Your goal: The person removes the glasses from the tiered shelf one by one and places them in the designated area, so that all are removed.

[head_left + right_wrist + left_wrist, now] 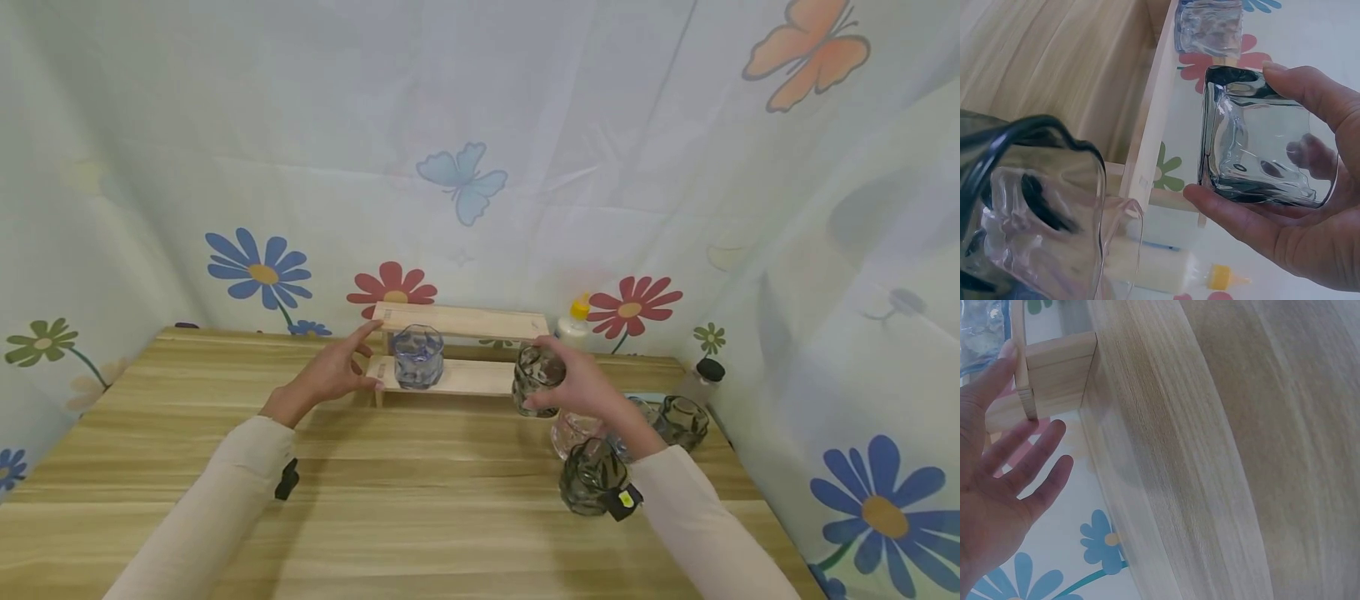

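Note:
A two-tier wooden shelf (457, 318) stands at the back of the table. My left hand (330, 371) is at its left end, fingers fairly straight, with the thumb at the lower board (1021, 375). Close by, a bluish clear glass (418, 358) rests upright on that lower board. My right hand (588, 383) grips a smoky grey glass (534, 379) between thumb and fingers, at the right end of the lower board. In the right wrist view this grey glass (1260, 140) is held by its sides. Whether its base touches the board I cannot tell.
Under my right forearm stand a dark grey glass (588, 483), a pinkish clear glass (572, 433) and a partly hidden bluish glass (639, 410). Another dark glass (684, 425) and a black-lidded bottle (701, 382) are farther right. Behind the shelf's right end is a yellow-capped bottle (574, 325).

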`<state>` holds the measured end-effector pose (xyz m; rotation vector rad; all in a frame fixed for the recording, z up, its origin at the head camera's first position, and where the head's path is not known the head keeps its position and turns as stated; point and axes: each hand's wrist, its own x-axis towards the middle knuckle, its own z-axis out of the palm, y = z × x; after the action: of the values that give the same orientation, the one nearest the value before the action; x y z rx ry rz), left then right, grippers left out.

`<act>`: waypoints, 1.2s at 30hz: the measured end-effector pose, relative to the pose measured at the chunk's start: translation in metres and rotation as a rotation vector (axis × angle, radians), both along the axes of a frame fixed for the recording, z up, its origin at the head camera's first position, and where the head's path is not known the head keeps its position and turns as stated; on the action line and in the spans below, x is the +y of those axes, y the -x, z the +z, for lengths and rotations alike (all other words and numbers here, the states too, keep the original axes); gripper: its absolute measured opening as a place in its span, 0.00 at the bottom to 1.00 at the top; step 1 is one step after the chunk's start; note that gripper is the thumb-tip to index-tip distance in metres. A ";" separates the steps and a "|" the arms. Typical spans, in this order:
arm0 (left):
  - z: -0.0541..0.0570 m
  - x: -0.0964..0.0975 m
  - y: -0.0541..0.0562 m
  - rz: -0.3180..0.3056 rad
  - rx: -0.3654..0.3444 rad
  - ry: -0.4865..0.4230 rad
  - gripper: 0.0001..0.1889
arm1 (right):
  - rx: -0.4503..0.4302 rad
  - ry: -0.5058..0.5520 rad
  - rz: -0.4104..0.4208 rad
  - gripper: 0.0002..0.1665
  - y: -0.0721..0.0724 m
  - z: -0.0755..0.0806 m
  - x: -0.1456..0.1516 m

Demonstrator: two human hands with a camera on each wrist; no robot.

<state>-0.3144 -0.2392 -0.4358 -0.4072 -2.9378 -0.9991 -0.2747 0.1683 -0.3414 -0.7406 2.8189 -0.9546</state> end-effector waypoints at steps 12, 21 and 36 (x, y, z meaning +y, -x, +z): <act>0.002 -0.001 -0.001 -0.010 0.007 -0.004 0.56 | -0.175 0.044 -0.161 0.55 -0.023 0.008 0.024; 0.002 -0.001 -0.002 -0.010 0.007 -0.007 0.56 | -0.036 -0.017 -0.151 0.53 -0.033 0.009 0.047; 0.001 -0.001 -0.001 -0.005 -0.002 -0.008 0.56 | 0.062 -0.077 -0.235 0.51 -0.051 0.001 0.084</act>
<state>-0.3136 -0.2400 -0.4348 -0.4140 -2.9354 -1.0123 -0.2237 0.2523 -0.3402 -0.4453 3.0280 -0.8593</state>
